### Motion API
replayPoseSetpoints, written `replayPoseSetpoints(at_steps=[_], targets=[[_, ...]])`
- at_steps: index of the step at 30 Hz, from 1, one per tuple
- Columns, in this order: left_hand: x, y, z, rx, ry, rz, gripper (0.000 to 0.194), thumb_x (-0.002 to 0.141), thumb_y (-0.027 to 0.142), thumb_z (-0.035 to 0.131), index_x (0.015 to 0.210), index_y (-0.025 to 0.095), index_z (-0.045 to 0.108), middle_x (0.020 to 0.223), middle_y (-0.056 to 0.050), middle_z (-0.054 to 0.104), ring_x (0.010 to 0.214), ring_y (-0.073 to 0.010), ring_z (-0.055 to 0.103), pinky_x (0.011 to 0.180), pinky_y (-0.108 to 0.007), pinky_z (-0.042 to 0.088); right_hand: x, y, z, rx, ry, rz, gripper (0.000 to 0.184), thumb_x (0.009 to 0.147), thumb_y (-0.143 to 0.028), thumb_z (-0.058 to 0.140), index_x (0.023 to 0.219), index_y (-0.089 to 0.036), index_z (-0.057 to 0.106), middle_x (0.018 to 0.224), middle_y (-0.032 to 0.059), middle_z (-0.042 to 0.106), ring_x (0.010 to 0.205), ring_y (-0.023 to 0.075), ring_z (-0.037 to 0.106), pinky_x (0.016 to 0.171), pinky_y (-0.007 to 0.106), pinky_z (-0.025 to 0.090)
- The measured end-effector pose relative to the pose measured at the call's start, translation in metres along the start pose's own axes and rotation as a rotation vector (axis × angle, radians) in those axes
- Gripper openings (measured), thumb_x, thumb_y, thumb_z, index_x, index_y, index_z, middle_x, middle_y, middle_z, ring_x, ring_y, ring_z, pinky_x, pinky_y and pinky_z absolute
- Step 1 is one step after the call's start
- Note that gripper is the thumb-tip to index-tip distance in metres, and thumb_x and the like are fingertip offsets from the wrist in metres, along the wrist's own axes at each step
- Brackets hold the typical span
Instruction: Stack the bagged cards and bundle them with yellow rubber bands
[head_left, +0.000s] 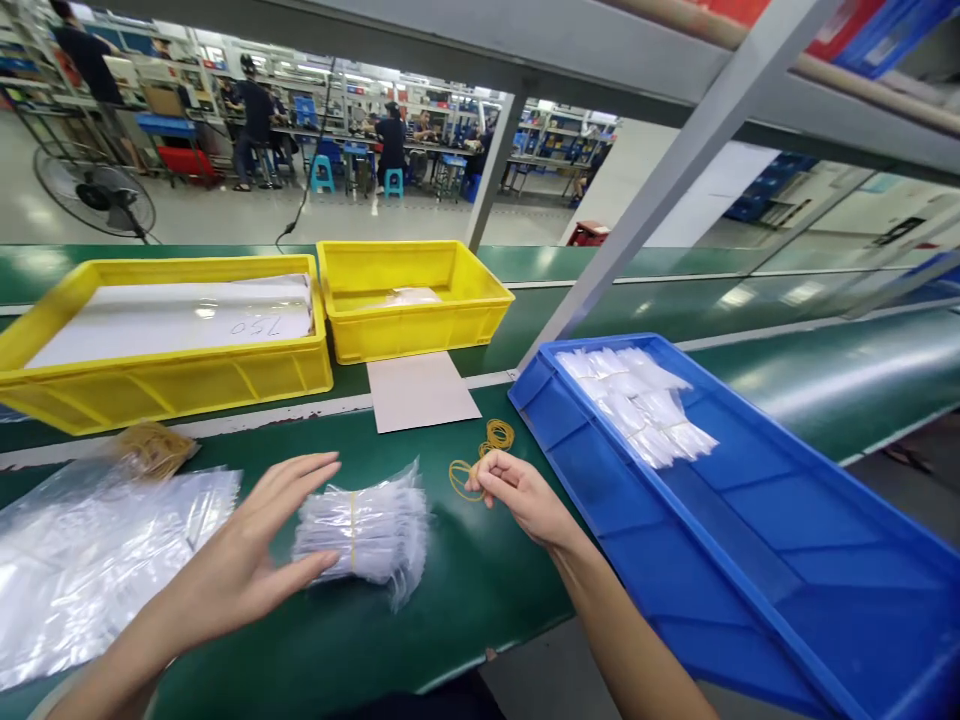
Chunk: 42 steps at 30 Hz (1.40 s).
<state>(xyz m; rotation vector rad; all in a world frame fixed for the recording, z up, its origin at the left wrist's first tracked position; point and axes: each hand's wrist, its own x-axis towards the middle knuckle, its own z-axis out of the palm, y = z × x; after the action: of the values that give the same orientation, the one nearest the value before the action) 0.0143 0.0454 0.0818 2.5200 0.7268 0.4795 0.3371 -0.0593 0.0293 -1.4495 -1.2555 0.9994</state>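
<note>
A bundle of clear plastic bags (pixel 382 525) lies on the green table, with a yellow rubber band (pixel 352 530) around its middle. My left hand (pixel 259 540) is open at the bundle's left side, thumb and fingers spread apart; whether it touches the bags I cannot tell. To the right of the bundle, my right hand (pixel 517 490) pinches a rubber band (pixel 459 480) whose loop hangs out past the fingertips. Just behind that hand, a small pile of rubber bands (pixel 499 434) rests on the table.
Flat plastic bags (pixel 97 560) and a bag of rubber bands (pixel 154 450) lie at left. Two yellow bins (pixel 172 375) stand behind, near a cardboard sheet (pixel 424 393). At right, a blue bin (pixel 600 470) holds banded bundles (pixel 637 405). A metal post (pixel 645 210) slants up beside it.
</note>
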Motion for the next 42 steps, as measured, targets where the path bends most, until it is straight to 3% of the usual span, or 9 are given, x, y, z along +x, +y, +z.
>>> replayPoseSetpoints(at_steps=[8, 13, 18, 20, 21, 24, 28, 34, 42], targets=[[0.052, 0.026, 0.015, -0.856, -0.23, 0.039, 0.019, 0.082, 0.038, 0.067, 0.086, 0.019, 0.065, 0.098, -0.006, 0.063, 0.093, -0.0208, 0.06, 0.086, -0.035, 0.049, 0.012, -0.07, 0.076, 0.573, -0.402, 0.12, 0.031, 0.078, -0.043, 0.074, 0.083, -0.019, 0.055, 0.064, -0.0025, 0.061, 0.051, 0.008, 0.053, 0.047, 0.019, 0.04], [0.013, 0.007, 0.003, -1.422, -0.183, 0.006, 0.057, 0.083, 0.054, 0.054, 0.041, 0.021, 0.036, 0.036, 0.001, 0.038, 0.05, -0.0182, 0.055, 0.058, -0.031, 0.044, 0.004, -0.075, 0.072, 0.795, -0.399, 0.166, 0.025, 0.081, -0.04, 0.072, 0.079, -0.021, 0.057, 0.044, -0.0125, 0.032, 0.039, 0.0042, 0.015, 0.039, 0.016, 0.016], [-0.037, -0.027, -0.022, -0.176, -0.562, -0.265, 0.057, 0.093, 0.049, 0.035, 0.05, 0.02, 0.059, 0.044, -0.004, 0.057, 0.045, -0.0187, 0.055, 0.061, -0.034, 0.048, -0.015, -0.074, 0.076, 0.392, -0.336, -0.048, 0.024, 0.086, -0.044, 0.064, 0.076, -0.023, 0.057, 0.044, -0.0115, 0.028, 0.039, 0.0071, 0.019, 0.041, 0.021, 0.019], [-0.043, -0.036, -0.023, 0.24, -0.536, -0.338, 0.029, 0.082, 0.038, 0.057, 0.095, 0.016, 0.071, 0.084, -0.015, 0.075, 0.078, -0.032, 0.069, 0.085, -0.05, 0.049, -0.023, -0.075, 0.089, 0.028, -0.431, -0.24, 0.016, 0.091, -0.032, 0.057, 0.078, -0.023, 0.06, 0.047, -0.0087, 0.038, 0.041, 0.0091, 0.033, 0.044, 0.023, 0.028], [-0.042, -0.039, -0.019, 0.315, -0.543, -0.341, 0.054, 0.074, 0.033, 0.067, 0.124, 0.013, 0.059, 0.114, -0.022, 0.069, 0.099, -0.0386, 0.066, 0.093, -0.059, 0.044, -0.027, -0.076, 0.096, -0.157, -0.463, -0.375, 0.014, 0.092, -0.025, 0.053, 0.082, -0.023, 0.062, 0.049, -0.0071, 0.045, 0.044, 0.0104, 0.04, 0.047, 0.024, 0.032], [-0.027, -0.043, 0.0, 0.238, -0.608, -0.283, 0.13, 0.059, 0.03, 0.081, 0.15, 0.018, -0.011, 0.156, -0.029, -0.001, 0.136, -0.0452, 0.033, 0.101, -0.072, 0.03, -0.039, -0.075, 0.108, -0.629, -0.404, -0.729, 0.022, 0.093, -0.012, 0.043, 0.093, -0.02, 0.064, 0.057, -0.0022, 0.057, 0.05, 0.0138, 0.049, 0.053, 0.027, 0.035], [-0.007, -0.049, 0.029, 0.142, -0.573, -0.169, 0.15, 0.055, 0.035, 0.087, 0.137, 0.028, -0.039, 0.151, -0.024, -0.029, 0.144, -0.0441, 0.009, 0.102, -0.075, 0.023, -0.063, -0.055, 0.1, -0.993, -0.289, -0.802, 0.028, 0.091, -0.005, 0.038, 0.082, -0.019, 0.061, 0.052, -0.0023, 0.055, 0.048, 0.0159, 0.047, 0.05, 0.031, 0.027], [-0.013, -0.059, 0.053, 0.059, -0.491, 0.036, 0.119, 0.066, 0.027, 0.077, 0.15, 0.027, -0.007, 0.159, -0.02, 0.014, 0.145, -0.0381, 0.016, 0.11, -0.068, 0.019, -0.082, 0.016, 0.088, -1.176, 0.037, -0.557, 0.038, 0.088, 0.002, 0.034, 0.07, -0.02, 0.059, 0.062, 0.004, 0.067, 0.069, 0.0185, 0.065, 0.07, 0.034, 0.034], [-0.035, -0.069, 0.082, 0.046, -0.275, 0.207, 0.123, 0.06, 0.024, 0.08, 0.15, 0.023, -0.004, 0.145, -0.023, 0.04, 0.131, -0.041, 0.042, 0.107, -0.061, 0.036, -0.002, 0.052, 0.068, -0.893, 0.187, -0.282, 0.049, 0.094, -0.017, 0.039, 0.143, -0.015, 0.041, 0.13, 0.0148, 0.064, 0.12, 0.0277, 0.058, 0.11, 0.054, 0.022]])
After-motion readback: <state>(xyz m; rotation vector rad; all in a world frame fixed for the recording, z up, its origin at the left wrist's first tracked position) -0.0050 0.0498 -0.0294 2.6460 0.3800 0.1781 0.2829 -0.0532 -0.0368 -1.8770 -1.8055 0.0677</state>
